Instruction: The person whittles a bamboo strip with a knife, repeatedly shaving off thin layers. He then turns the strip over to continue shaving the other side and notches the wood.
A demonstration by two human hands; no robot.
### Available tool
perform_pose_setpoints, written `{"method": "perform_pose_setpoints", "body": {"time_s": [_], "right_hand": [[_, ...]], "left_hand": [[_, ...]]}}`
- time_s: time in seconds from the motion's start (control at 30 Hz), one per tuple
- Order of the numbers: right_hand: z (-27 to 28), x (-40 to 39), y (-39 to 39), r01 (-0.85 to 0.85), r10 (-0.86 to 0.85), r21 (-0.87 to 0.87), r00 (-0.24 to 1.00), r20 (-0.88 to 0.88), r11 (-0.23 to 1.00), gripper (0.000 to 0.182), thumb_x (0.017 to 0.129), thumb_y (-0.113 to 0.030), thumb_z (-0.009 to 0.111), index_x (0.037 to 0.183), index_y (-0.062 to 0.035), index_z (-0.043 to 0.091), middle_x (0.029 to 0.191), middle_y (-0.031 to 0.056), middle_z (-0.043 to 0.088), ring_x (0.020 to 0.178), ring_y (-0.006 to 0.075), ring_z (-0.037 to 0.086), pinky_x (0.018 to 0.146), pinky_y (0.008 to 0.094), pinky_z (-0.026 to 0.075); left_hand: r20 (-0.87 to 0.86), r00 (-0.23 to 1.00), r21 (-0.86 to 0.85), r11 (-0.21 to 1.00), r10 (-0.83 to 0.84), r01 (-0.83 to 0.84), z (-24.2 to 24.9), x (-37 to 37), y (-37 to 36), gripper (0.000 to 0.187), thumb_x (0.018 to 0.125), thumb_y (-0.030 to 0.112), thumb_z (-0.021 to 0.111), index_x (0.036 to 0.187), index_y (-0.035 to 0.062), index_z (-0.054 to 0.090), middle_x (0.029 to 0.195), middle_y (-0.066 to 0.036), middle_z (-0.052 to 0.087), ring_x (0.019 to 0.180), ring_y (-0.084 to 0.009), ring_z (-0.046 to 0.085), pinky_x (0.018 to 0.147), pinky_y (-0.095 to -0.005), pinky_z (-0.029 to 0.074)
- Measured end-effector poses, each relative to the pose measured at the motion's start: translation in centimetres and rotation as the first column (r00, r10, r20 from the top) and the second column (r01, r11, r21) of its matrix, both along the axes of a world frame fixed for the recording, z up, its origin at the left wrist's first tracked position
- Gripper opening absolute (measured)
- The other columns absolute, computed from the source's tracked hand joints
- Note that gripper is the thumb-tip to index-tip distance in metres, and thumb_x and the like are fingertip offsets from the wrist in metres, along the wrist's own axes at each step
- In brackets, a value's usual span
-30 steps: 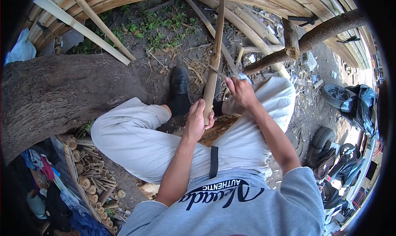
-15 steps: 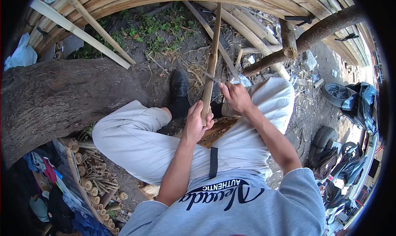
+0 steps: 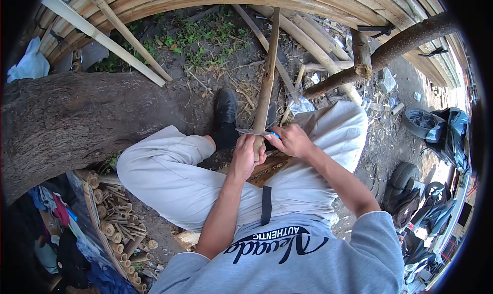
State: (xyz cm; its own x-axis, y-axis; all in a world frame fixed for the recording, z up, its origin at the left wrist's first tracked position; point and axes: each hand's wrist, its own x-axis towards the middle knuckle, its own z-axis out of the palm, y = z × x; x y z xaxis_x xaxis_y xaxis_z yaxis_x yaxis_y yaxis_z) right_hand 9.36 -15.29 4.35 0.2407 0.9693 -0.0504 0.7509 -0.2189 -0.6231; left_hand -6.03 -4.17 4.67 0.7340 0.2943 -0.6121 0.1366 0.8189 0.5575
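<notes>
My left hand [image 3: 245, 158] is wrapped round the near end of a long bamboo strip [image 3: 267, 83], which stretches away from me between my knees. In my right hand [image 3: 291, 141] is a knife [image 3: 252, 132] with a bit of blue at its handle. Its blade lies crosswise over the strip, just beyond my left fingers. Most of the knife's handle is hidden by my right fingers.
A thick tree trunk [image 3: 77, 119] lies at the left. Stacked bamboo slats [image 3: 215, 1] span the far side, near a forked wooden pole [image 3: 380, 58]. Cut bamboo pieces [image 3: 115, 222] fill the lower left. Motorcycles [image 3: 436, 129] stand at the right.
My right hand has drawn the knife down along the strip, nearer to my left hand. The left hand keeps its hold and has hardly moved.
</notes>
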Motion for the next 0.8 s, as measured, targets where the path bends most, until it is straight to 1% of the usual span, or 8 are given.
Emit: {"method": "perform_pose_setpoints", "body": {"time_s": [0.13,0.2,0.3,0.33,0.53,0.63,0.73,0.8], "right_hand": [[-3.4,4.5,1.9,0.406,-0.406,-0.057,0.914,0.016,0.912,0.053,0.100,-0.044,0.049,0.074,0.0000,0.060,0.061,0.0258,0.059,0.062,0.0456,0.062,0.057,0.0508,0.051],[-4.3,3.5,1.9,0.414,-0.414,0.023,0.910,-0.005,0.910,0.051,0.100,-0.044,0.050,0.074,-0.0007,0.060,0.059,0.0246,0.058,0.060,0.0442,0.062,0.056,0.0505,0.051],[-1.9,-0.2,0.0,0.057,-0.061,0.069,0.997,0.052,0.996,0.047,0.098,-0.043,0.053,0.073,-0.0040,0.060,0.056,0.0210,0.057,0.056,0.0409,0.061,0.053,0.0500,0.049],[-2.4,-0.5,-0.5,0.048,-0.050,0.052,0.998,0.033,0.997,0.046,0.098,-0.043,0.054,0.073,-0.0046,0.060,0.055,0.0207,0.057,0.055,0.0412,0.061,0.054,0.0497,0.050],[-5.6,5.4,2.3,0.445,-0.444,0.014,0.891,0.097,0.895,0.050,0.101,-0.040,0.049,0.072,-0.0014,0.060,0.058,0.0236,0.058,0.059,0.0444,0.061,0.055,0.0501,0.050],[-2.6,1.5,0.8,0.236,-0.236,0.043,0.972,-0.013,0.971,0.046,0.099,-0.041,0.053,0.075,-0.0024,0.060,0.055,0.0243,0.056,0.056,0.0440,0.061,0.055,0.0521,0.050],[-3.2,1.7,-0.1,0.019,-0.023,0.076,0.998,0.053,0.997,0.049,0.098,-0.044,0.053,0.074,-0.0016,0.061,0.057,0.0241,0.057,0.058,0.0442,0.061,0.056,0.0524,0.050],[-5.5,4.0,1.4,0.369,-0.369,-0.016,0.929,0.021,0.929,0.052,0.100,-0.044,0.050,0.074,-0.0001,0.062,0.059,0.0248,0.058,0.060,0.0450,0.061,0.057,0.0517,0.050]], "left_hand": [[-0.054,0.998,0.060,0.998,0.013,-0.010,0.0,0.4,-0.4,0.035,0.107,0.035,0.037,0.099,0.0045,0.052,0.063,-0.003,0.047,0.046,-0.0094,0.040,0.040,-0.0228,0.031],[-0.009,1.000,0.010,1.000,0.019,-0.019,0.1,0.3,-0.2,0.035,0.107,0.035,0.037,0.099,0.0045,0.052,0.064,-0.004,0.047,0.046,-0.0095,0.041,0.041,-0.0229,0.031],[0.026,0.999,-0.018,0.999,0.029,-0.028,0.1,0.2,0.1,0.035,0.106,0.036,0.038,0.098,0.0044,0.052,0.064,-0.004,0.048,0.046,-0.0095,0.041,0.041,-0.0231,0.032],[0.013,1.000,-0.003,1.000,0.024,-0.024,0.0,0.2,0.0,0.036,0.106,0.036,0.038,0.097,0.0044,0.052,0.064,-0.004,0.048,0.046,-0.0095,0.041,0.042,-0.0231,0.032],[-0.007,1.000,0.041,0.999,-0.013,0.014,0.3,0.4,-0.2,0.035,0.106,0.035,0.038,0.095,0.0047,0.050,0.064,-0.003,0.048,0.046,-0.0090,0.041,0.042,-0.0230,0.033],[0.014,0.999,-0.019,0.999,0.032,-0.031,0.2,0.5,0.2,0.037,0.106,0.037,0.037,0.095,0.0042,0.051,0.064,-0.003,0.048,0.046,-0.0088,0.040,0.042,-0.0235,0.033],[-0.021,0.999,0.005,0.999,0.049,-0.049,-0.2,0.2,0.0,0.038,0.106,0.038,0.037,0.097,0.0037,0.051,0.064,-0.004,0.047,0.046,-0.0087,0.039,0.042,-0.0237,0.033],[-0.096,0.995,0.061,0.998,0.027,-0.021,-0.2,0.3,-0.4,0.038,0.106,0.038,0.039,0.097,0.0036,0.051,0.064,-0.003,0.046,0.047,-0.0086,0.040,0.043,-0.0236,0.033]]}}
